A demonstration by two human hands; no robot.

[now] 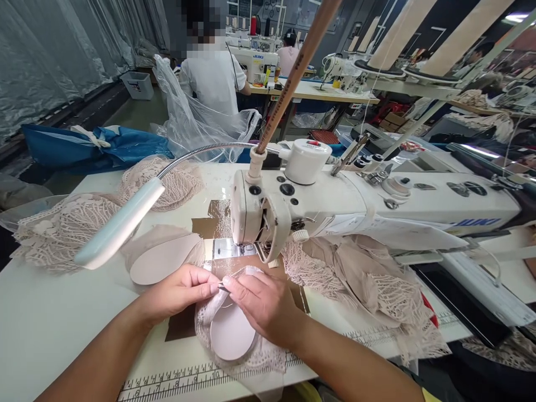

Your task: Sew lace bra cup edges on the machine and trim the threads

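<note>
A lace-edged bra cup piece (232, 335), with a smooth pale pad in it, lies at the table's front edge before the sewing machine. My left hand (188, 290) pinches at its upper left edge, thumb against forefinger. Across the lace from the right comes my right hand (268, 304), its fingers closed on the cup's upper edge. The fingertips of both hands almost meet. A small dark sliver shows between them, too small to name. Just beyond the hands is the needle area of the white sewing machine (255, 212); my right hand hides part of the cup.
Lace pieces (67, 226) and another pale pad (165, 259) lie on the left under a bendable lamp (121, 226). More lace fabric (360, 273) is heaped right of the needle. A printed ruler (180, 382) runs along the front edge. Beyond, a person (213, 78) sits among other machines.
</note>
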